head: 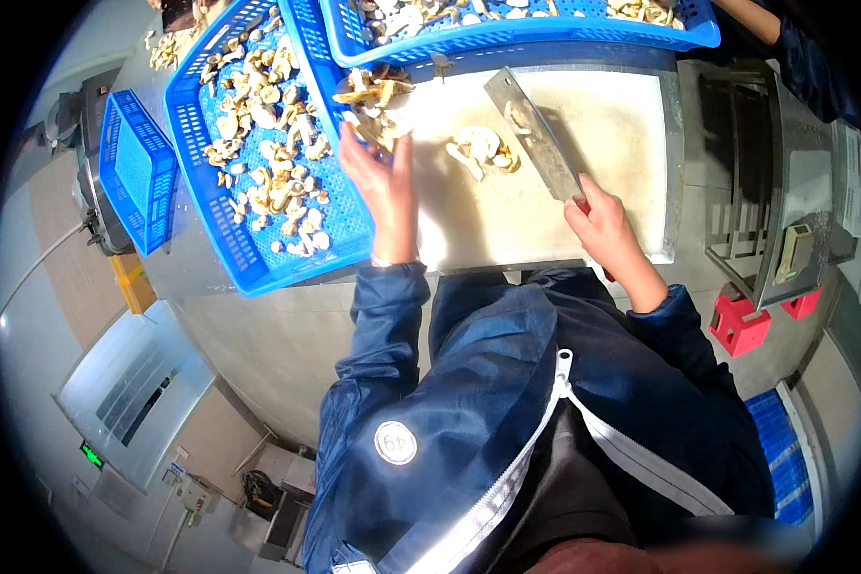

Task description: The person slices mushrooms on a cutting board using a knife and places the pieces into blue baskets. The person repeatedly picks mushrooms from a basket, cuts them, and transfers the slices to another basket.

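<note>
My right hand (603,224) grips the red handle of a cleaver (534,133), its broad blade angled up and left over a pale cutting board (610,115). A bit of mushroom clings to the blade. Left of it on the board lies a small pile of cut mushrooms (482,149). My left hand (382,190) is at the board's left side, beside the blue basket. Its thumb and fingers are spread around mushroom pieces (379,123); whether they are gripped is unclear. Browner mushrooms (374,90) lie just beyond.
A blue plastic basket (258,276) with many mushroom pieces stands left of the board. Another blue basket (524,36) with mushrooms borders the far side. A smaller blue basket (135,161) is farther left. Another person's sleeve (811,72) shows at upper right, above a metal rack (796,172).
</note>
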`<state>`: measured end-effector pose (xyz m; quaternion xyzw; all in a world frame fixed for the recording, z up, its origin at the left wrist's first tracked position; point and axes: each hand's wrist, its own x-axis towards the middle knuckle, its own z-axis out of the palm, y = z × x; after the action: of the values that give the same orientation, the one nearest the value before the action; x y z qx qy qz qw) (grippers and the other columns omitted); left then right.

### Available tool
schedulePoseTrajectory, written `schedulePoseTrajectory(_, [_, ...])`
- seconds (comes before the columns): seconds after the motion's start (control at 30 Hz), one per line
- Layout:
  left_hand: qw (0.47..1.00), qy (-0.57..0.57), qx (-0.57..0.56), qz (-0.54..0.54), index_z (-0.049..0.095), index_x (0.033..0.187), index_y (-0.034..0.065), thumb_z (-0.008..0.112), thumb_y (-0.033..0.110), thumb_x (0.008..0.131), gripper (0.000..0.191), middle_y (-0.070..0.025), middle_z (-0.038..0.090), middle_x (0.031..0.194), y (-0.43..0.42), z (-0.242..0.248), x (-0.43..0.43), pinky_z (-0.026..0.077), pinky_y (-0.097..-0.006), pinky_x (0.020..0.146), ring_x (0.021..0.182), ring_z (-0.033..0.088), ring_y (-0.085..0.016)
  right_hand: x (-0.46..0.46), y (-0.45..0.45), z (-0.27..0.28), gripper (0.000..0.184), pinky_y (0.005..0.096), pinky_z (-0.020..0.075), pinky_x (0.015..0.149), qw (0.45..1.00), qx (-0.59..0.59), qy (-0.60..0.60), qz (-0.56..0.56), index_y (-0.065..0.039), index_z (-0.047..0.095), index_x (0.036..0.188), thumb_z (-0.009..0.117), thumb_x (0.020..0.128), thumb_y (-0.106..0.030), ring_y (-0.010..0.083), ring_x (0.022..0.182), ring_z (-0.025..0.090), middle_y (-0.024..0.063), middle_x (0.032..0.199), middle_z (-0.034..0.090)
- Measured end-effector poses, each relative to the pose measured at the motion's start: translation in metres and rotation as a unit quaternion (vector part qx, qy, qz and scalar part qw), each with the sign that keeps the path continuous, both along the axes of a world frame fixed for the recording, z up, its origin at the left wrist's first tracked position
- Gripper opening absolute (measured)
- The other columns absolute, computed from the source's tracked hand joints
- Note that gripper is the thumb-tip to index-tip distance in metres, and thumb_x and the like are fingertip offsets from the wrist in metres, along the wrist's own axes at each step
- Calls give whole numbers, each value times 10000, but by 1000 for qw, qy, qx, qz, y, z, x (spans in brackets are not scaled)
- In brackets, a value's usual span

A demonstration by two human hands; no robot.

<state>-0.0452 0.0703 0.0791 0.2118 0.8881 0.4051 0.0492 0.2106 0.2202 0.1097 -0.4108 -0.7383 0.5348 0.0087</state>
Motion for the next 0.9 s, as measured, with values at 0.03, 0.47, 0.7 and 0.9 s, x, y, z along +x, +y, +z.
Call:
schedulePoseTrajectory(0.03, [1000,-8,28,2,282,1547,-65,766,91,880,839,-316,387,1469,2,-9,-8,415,-474,1109,1305,453,-451,1,-1,-2,276,413,503,631,1000,1,1,6,48,551,1136,615,932,-126,345,658,638,226,733,624])
schedulePoseTrajectory(0.47, [991,-55,-49,-109,563,1157,-11,738,78,780,425,-233,523,1131,15,-46,53,507,-461,915,1041,567,-414,10,-3,4,298,418,497,619,1000,-20,-13,11,31,572,1181,612,929,-123,357,632,623,223,729,614])
schedulePoseTrajectory(0.7, [978,-186,-68,-72,638,965,14,767,109,741,276,-158,580,969,-3,-59,26,492,-387,779,865,563,-309,4,-12,2,287,394,491,621,996,-58,-24,66,6,572,1191,586,939,-132,299,606,583,184,703,593])
schedulePoseTrajectory(0.9, [977,-26,176,115,632,1130,7,715,62,887,262,-118,602,968,-18,24,-42,511,-361,769,868,604,-225,-14,-27,-7,335,441,516,662,989,-54,-60,128,-19,579,1235,594,932,-161,381,709,671,217,777,657])
